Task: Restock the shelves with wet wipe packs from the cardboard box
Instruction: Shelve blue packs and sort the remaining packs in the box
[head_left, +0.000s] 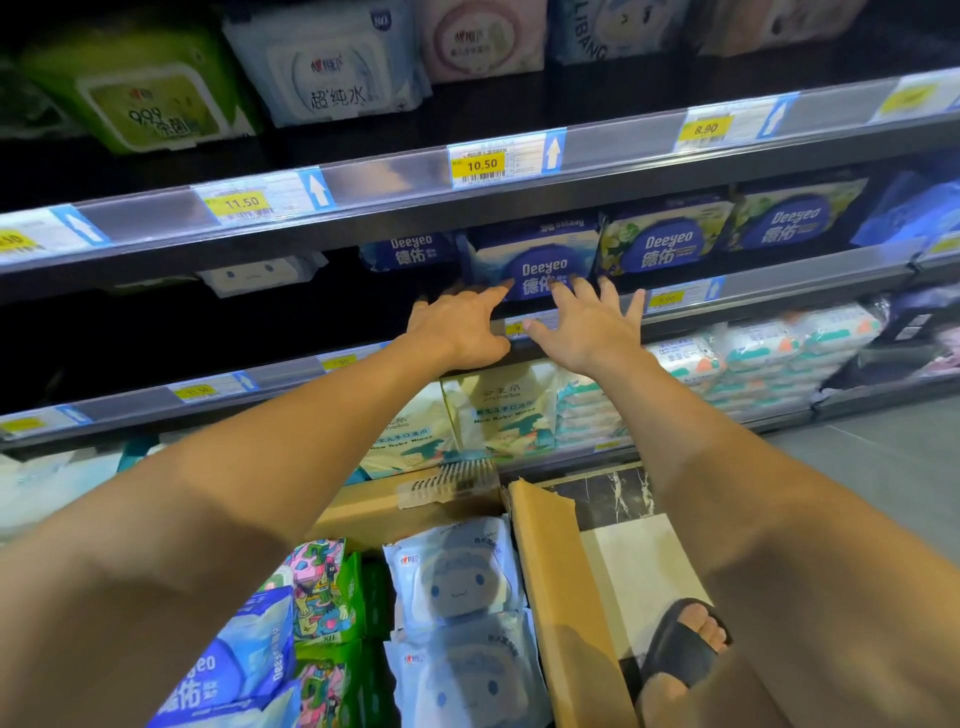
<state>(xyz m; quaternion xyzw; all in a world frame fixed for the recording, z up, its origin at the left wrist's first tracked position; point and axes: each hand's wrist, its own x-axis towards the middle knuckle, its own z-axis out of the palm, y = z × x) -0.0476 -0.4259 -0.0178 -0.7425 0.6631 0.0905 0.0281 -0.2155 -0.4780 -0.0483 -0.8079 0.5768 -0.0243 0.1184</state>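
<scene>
A blue and white Deeyeo wet wipe pack (537, 260) stands at the front of the middle shelf (779, 270). Both arms reach out to it. My left hand (457, 327) has its index finger stretched to the pack's lower left edge. My right hand (587, 327) touches the pack's lower front with spread, straight fingers. Neither hand is curled round it. Below me the open cardboard box (561, 587) holds several packs: pale blue ones with a cartoon face (457, 577), green and patterned ones (322, 597), and a blue Deeyeo pack (249, 660).
More Deeyeo packs (665, 244) stand to the right on the same shelf, with a dark gap to the left. Price tags (480, 163) line the shelf rails. Baby wipe packs (498, 410) fill the lower shelf. My sandalled foot (685, 639) rests on the floor beside the box.
</scene>
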